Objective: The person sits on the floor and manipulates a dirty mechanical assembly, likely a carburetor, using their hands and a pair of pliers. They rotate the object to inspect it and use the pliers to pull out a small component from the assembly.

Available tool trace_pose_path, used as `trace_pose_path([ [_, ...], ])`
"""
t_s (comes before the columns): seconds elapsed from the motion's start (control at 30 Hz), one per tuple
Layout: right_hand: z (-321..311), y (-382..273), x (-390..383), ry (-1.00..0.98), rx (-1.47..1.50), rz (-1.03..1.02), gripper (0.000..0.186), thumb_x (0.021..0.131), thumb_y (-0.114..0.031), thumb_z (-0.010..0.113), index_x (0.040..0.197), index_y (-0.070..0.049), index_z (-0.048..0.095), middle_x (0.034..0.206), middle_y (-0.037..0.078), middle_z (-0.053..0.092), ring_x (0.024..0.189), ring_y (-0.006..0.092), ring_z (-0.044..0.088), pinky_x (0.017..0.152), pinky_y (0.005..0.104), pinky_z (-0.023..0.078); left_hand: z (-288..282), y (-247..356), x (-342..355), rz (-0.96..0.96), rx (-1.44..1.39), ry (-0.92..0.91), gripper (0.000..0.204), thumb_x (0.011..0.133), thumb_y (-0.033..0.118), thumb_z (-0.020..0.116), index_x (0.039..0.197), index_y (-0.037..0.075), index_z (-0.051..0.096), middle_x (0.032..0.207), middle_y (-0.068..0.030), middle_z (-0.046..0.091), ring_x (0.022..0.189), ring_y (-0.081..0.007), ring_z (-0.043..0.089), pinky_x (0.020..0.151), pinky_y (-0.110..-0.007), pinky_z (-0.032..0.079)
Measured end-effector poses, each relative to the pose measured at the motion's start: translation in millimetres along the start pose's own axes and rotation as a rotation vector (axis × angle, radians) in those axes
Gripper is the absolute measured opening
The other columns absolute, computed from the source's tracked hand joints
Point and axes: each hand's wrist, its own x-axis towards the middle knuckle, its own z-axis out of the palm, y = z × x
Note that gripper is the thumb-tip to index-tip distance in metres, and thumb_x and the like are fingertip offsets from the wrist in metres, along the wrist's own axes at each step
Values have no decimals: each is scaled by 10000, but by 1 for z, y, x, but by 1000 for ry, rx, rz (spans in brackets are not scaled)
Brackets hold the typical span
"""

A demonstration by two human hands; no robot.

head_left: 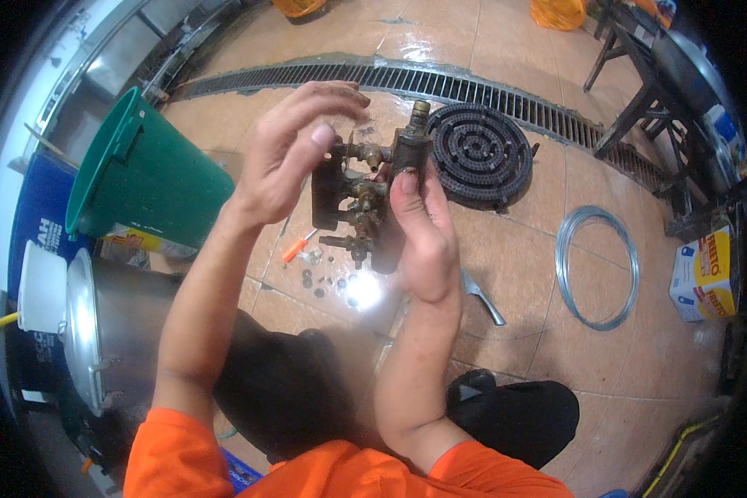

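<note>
Head view, looking down past my orange sleeves: I have a grimy metal valve assembly raised in front of me, above the tiled floor, its threaded brass end pointing up and away from me. My right hand is closed around its thick dark body, the thumb pressed along the near face and the fingers wrapped behind, mostly out of sight. Several small brass valves stick out of the body toward the left, one below another, with a dark flat plate beside them. My left hand is partly open at that side, fingers loosely bent and spread above, the thumb tip close to the uppermost valve; I cannot tell whether it touches, and I see nothing gripped in it. Just beyond my right hand a black ringed burner lies on the tiles, near a long drain grate. Beneath the assembly, to its left, lie an orange-handled screwdriver and a scatter of small dark parts. A silver metal tool rests beside my right wrist, and farther right are a coil of wire and a yellow and white box. Over on my left, a green bin leans near a large metal pot.
</note>
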Motion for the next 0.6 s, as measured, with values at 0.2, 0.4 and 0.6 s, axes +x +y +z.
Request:
trace_pose_path([
  [0.2, -1, -6, 0, -23, 69, -18, 387, 1051, -285, 487, 1339, -26, 467, 1086, 6, 545, 1020, 94, 480, 938, 265, 398, 7, -2, -4, 48, -100, -5, 397, 782, 114, 731, 1115, -46, 586, 1094, -132, 615, 1166, -287, 558, 1067, -442, 371],
  [0.4, -2, -5, -1, -66, -17, -48, 407, 1054, -288, 477, 1360, -21, 455, 1161, 32, 551, 1061, 110, 486, 965, 272, 395, -1, -2, 2, 64, 105, -35, 383, 836, 160, 680, 1121, -73, 572, 1084, -132, 626, 1122, -255, 579, 1020, -364, 421],
  [0.6, 1, -2, 1, -65, 18, -47, 451, 1049, -304, 481, 1398, -20, 436, 1219, 48, 544, 1104, 128, 480, 1002, 290, 378, 1, 4, -2, 78, -40, -70, 324, 878, 162, 641, 1098, -73, 605, 1047, -122, 638, 1096, -238, 595, 981, -348, 438],
])
